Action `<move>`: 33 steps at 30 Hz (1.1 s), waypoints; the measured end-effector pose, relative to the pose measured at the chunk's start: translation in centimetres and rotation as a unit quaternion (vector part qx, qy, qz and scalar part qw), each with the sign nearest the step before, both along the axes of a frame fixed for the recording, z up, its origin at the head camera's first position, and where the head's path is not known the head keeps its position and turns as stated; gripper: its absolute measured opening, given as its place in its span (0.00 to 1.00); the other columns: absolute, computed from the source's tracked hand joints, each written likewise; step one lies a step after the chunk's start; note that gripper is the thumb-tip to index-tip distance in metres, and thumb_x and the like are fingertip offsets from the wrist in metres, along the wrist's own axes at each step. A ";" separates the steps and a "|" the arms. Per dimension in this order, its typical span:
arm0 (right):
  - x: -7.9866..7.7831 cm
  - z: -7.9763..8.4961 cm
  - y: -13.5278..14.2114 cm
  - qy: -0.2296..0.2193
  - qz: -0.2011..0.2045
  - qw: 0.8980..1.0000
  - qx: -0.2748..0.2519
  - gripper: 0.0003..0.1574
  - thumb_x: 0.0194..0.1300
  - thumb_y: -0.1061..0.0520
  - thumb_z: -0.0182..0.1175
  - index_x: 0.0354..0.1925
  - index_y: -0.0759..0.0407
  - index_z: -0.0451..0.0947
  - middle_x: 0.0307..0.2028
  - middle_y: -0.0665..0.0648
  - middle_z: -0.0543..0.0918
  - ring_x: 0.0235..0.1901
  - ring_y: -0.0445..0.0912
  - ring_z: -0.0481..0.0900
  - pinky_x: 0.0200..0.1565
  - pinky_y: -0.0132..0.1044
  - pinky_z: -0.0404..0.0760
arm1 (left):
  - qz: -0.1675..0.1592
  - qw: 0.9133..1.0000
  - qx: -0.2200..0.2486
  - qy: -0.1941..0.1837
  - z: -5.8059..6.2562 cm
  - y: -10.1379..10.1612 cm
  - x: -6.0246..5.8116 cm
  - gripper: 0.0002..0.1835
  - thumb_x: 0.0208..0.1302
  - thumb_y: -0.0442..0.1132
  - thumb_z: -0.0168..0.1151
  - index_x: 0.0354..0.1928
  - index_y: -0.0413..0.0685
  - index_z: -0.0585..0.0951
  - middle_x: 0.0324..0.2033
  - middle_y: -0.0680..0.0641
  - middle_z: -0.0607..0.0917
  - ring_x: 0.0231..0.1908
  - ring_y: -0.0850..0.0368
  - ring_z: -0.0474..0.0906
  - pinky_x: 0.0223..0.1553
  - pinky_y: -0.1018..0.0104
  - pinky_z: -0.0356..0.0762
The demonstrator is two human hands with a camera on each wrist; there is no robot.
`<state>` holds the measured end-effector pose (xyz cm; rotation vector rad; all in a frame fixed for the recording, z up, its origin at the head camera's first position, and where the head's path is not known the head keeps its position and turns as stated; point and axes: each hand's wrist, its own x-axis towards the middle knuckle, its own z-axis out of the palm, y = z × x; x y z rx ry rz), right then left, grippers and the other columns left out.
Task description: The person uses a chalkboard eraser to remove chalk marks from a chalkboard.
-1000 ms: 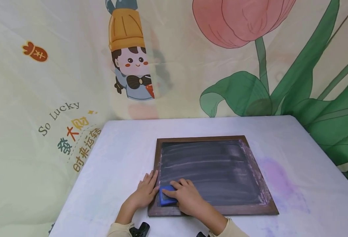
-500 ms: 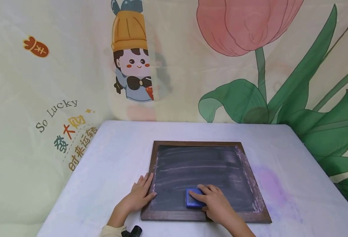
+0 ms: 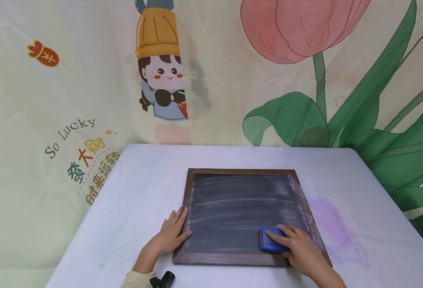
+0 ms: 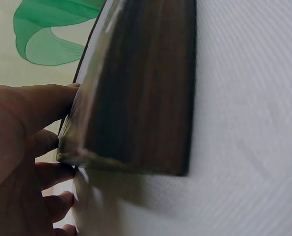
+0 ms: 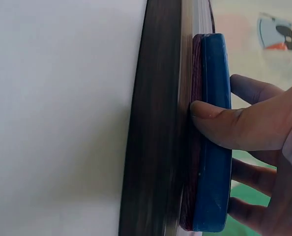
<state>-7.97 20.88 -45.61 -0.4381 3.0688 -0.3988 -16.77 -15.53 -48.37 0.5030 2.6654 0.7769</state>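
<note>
A blackboard (image 3: 229, 216) in a dark brown wooden frame (image 3: 233, 259) lies flat on the table, streaked with pale chalk smears. My right hand (image 3: 299, 248) grips a blue felt-bottomed eraser (image 3: 270, 241), which sits on the board's lower right part. In the right wrist view the thumb lies along the eraser's side (image 5: 216, 172) and the other fingers are on its back. At the left edge of the wooden frame my left hand (image 3: 168, 237) rests with its fingers extended, touching the frame (image 4: 146, 98) near its lower left corner.
A white cloth covers the table (image 3: 143, 172), with a purple stain (image 3: 332, 224) right of the board. Behind stands a printed curtain (image 3: 215, 80) showing a tulip and a cartoon figure. A black wrist strap (image 3: 162, 279) is on the left wrist.
The right hand has slid the eraser from the board's lower left corner rightward along its bottom edge. My left hand has stayed at the left edge; the head view has shifted slightly.
</note>
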 end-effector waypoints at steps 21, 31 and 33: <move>-1.0 1.3 6.2 0.019 -0.058 0.990 -0.130 0.43 0.43 0.59 0.71 0.60 0.56 0.70 0.53 0.73 0.73 0.47 0.68 0.73 0.39 0.59 0.75 | -0.002 1.000 0.000 0.004 -0.2 0.1 0.0 0.39 0.64 0.48 0.53 0.70 0.42 0.49 0.69 0.35 0.51 0.68 0.33 0.41 0.62 0.33 0.41; -3.7 1.3 10.6 0.115 -0.234 0.960 -0.104 0.42 0.55 0.52 0.64 0.62 0.69 0.61 0.48 0.82 0.68 0.42 0.77 0.68 0.36 0.66 0.71 | -0.001 1.000 -0.007 -0.003 -0.1 0.3 -0.1 0.39 0.64 0.49 0.53 0.70 0.42 0.48 0.69 0.35 0.51 0.68 0.34 0.41 0.62 0.34 0.41; -3.9 0.6 11.2 0.106 -0.246 0.959 -0.090 0.41 0.56 0.52 0.64 0.61 0.70 0.62 0.47 0.83 0.68 0.41 0.78 0.68 0.36 0.66 0.70 | -0.001 1.000 -0.008 -0.005 -0.1 0.3 -0.1 0.40 0.64 0.49 0.53 0.70 0.42 0.48 0.69 0.35 0.51 0.68 0.34 0.41 0.62 0.34 0.41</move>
